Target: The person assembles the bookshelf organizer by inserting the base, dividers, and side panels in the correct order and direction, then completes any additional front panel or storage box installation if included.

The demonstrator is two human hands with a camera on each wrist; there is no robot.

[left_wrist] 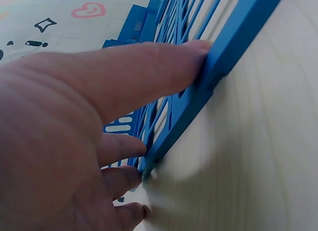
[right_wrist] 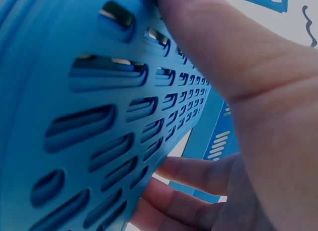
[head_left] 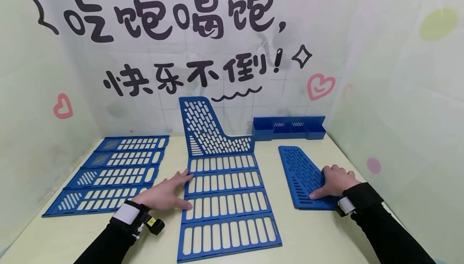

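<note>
In the head view, a row of blue slatted panels lies flat in the middle of the table. An L-shaped perforated blue panel is at its far end. My left hand touches the row's left edge, its fingers spread. Up close in the left wrist view, the thumb rests on the panel edge. At the right, my right hand grips the right edge of perforated blue side panels, thumb on top. Through the slots in the right wrist view, more blue layers show beneath the top panel.
Several slatted blue panels lie in a row at the left. A blue compartment tray stands at the back right, against the printed wall covering. Side walls bound the pale table.
</note>
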